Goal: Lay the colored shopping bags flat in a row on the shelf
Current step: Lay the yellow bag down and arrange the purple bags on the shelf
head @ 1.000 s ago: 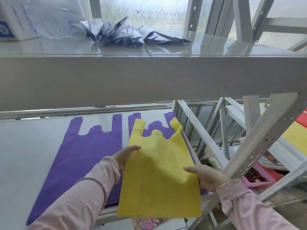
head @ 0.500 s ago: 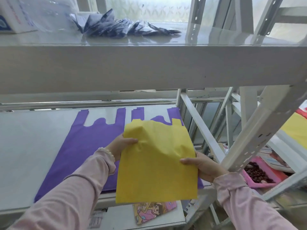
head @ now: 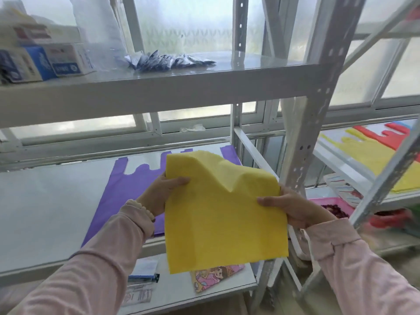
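I hold a yellow shopping bag up in front of the white middle shelf. Its top has flopped over, so the handles are hidden. My left hand grips its left edge and my right hand grips its right edge. Behind it two purple bags lie flat side by side on the shelf: the left purple bag shows well, while the right purple bag is mostly covered by the yellow one.
A perforated steel upright stands close to my right hand. The upper shelf carries boxes and dark packets. Yellow and red bags lie on the neighbouring rack. A cartoon-print item rests on the lower shelf.
The yellow bag has been lifted off the purple bags and its handles have folded over out of sight. My view has risen, showing more of the upper shelf and right rack.
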